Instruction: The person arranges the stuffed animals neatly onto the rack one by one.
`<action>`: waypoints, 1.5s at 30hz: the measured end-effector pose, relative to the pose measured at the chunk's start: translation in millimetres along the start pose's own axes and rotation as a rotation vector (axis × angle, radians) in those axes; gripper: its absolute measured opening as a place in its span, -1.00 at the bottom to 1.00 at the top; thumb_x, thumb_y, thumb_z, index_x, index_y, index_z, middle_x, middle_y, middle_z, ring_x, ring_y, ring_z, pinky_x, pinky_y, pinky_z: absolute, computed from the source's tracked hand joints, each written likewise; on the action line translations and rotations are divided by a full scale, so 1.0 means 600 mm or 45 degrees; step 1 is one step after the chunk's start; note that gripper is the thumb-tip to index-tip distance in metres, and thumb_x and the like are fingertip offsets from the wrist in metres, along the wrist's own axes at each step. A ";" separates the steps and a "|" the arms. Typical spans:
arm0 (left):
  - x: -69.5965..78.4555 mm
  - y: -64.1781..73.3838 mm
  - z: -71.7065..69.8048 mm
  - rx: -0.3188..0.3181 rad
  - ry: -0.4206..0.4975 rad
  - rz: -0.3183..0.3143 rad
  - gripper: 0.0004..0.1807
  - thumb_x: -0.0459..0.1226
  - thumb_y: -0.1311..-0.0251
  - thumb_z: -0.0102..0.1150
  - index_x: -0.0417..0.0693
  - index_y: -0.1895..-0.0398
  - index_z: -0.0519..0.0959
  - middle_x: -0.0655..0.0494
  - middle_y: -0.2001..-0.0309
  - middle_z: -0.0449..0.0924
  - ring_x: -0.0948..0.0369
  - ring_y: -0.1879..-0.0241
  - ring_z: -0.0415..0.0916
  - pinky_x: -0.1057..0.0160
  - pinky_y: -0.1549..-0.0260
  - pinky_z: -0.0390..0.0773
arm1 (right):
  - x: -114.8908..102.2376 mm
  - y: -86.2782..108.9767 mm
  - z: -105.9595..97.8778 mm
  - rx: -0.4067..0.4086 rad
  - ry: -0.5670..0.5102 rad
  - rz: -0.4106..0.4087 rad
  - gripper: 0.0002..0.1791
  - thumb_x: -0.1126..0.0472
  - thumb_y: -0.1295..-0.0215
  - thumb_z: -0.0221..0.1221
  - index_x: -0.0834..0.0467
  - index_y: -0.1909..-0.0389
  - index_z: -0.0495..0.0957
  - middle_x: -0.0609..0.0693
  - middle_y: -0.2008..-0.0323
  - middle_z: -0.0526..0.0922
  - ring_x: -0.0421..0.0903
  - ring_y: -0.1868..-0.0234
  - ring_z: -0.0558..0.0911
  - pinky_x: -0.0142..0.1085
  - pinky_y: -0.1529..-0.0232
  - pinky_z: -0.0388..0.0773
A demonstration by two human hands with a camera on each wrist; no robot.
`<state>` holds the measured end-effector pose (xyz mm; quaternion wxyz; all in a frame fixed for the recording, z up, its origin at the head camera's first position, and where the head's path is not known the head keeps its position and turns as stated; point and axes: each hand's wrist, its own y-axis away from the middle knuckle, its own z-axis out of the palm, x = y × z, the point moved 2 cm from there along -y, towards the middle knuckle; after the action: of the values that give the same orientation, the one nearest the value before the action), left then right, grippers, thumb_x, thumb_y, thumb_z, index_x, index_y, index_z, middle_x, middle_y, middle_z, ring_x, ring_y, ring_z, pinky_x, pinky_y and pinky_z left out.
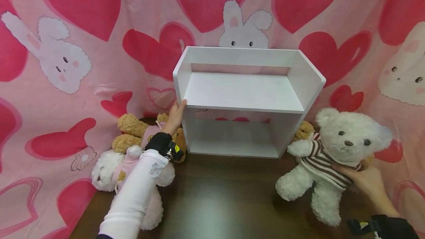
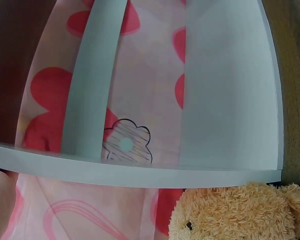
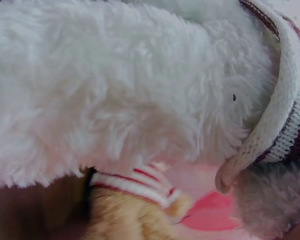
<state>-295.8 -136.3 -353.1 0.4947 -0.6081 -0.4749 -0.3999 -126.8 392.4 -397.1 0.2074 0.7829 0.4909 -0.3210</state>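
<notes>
— How far along?
— Partway, seemingly: at four o'clock, white bear (image 1: 327,167), pinched at the striped shirt (image 1: 313,159) by the right grip (image 1: 366,182), not yet set down. Pinched by the left grip (image 1: 175,117): nine-o'clock edge of the shelf unit (image 1: 245,91). Out of hand, lying toward eight o'clock: brown bear (image 1: 150,134), pale bear (image 1: 123,166).
— And in looks?
— Fluffy, dark-eyed, nearly upright, brown-and-white stripes.

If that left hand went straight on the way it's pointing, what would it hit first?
Most likely the left side panel of the white shelf: the left hand appears to be touching its front edge. Exact depth there is hard to judge.
</notes>
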 end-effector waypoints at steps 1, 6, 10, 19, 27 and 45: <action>-0.007 -0.004 0.000 0.007 0.000 0.009 -0.39 -0.13 -0.39 -0.29 -0.17 -0.41 -0.11 -0.15 -0.38 -0.06 0.01 -0.32 -0.04 -0.03 -0.28 -0.08 | -0.007 0.002 -0.003 0.016 -0.059 -0.023 -0.24 -0.03 0.06 0.36 0.35 -0.06 0.32 -0.29 0.44 0.51 -0.47 0.50 0.38 -0.47 0.56 0.40; -0.019 -0.012 0.003 0.039 -0.025 0.042 -0.39 -0.10 -0.39 -0.29 -0.12 -0.41 -0.10 -0.11 -0.39 -0.05 0.05 -0.33 -0.04 0.00 -0.28 -0.07 | -0.045 0.008 -0.014 0.053 -0.299 -0.193 -0.30 0.18 0.04 0.37 0.04 -0.15 0.28 -0.47 0.25 0.39 -0.57 0.35 0.38 -0.63 0.44 0.39; -0.019 -0.012 0.003 0.053 -0.050 0.030 -0.39 -0.09 -0.40 -0.29 -0.14 -0.41 -0.09 -0.11 -0.38 -0.04 0.05 -0.32 -0.03 -0.01 -0.28 -0.05 | -0.080 0.011 -0.025 0.045 -0.486 -0.250 -0.39 0.32 0.07 0.37 -0.02 -0.04 0.37 -0.41 0.23 0.49 -0.52 0.32 0.47 -0.61 0.44 0.43; -0.017 -0.009 0.001 0.049 -0.015 0.022 -0.39 -0.10 -0.39 -0.28 -0.17 -0.40 -0.08 -0.12 -0.38 -0.05 0.03 -0.33 -0.05 -0.01 -0.28 -0.08 | -0.146 0.019 -0.045 0.132 -0.642 -0.370 -0.37 0.44 0.12 0.35 -0.04 -0.02 0.41 -0.32 0.20 0.53 -0.48 0.29 0.50 -0.66 0.39 0.40; -0.017 -0.009 0.001 0.042 -0.004 0.024 -0.40 -0.13 -0.39 -0.27 -0.18 -0.40 -0.08 -0.15 -0.37 -0.02 0.02 -0.31 -0.02 -0.01 -0.28 -0.06 | -0.221 0.021 -0.074 0.046 -0.823 -0.776 -0.04 0.70 0.26 0.24 0.13 -0.28 0.24 0.08 -0.19 0.34 -0.09 -0.14 0.31 -0.57 0.04 0.29; 0.019 0.010 0.006 0.006 -0.021 0.006 -0.39 -0.18 -0.41 -0.31 -0.22 -0.41 -0.15 -0.18 -0.39 -0.10 -0.02 -0.35 -0.10 -0.02 -0.28 -0.09 | -0.307 0.030 -0.102 0.352 -0.625 -0.780 -0.02 0.67 0.32 0.29 0.02 -0.24 0.31 0.03 -0.16 0.40 -0.11 -0.11 0.37 -0.44 -0.09 0.31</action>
<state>-287.4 -131.3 -344.2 0.4931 -0.6114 -0.4785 -0.3926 -149.9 307.0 -223.5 0.1062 0.5212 0.5895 -0.6080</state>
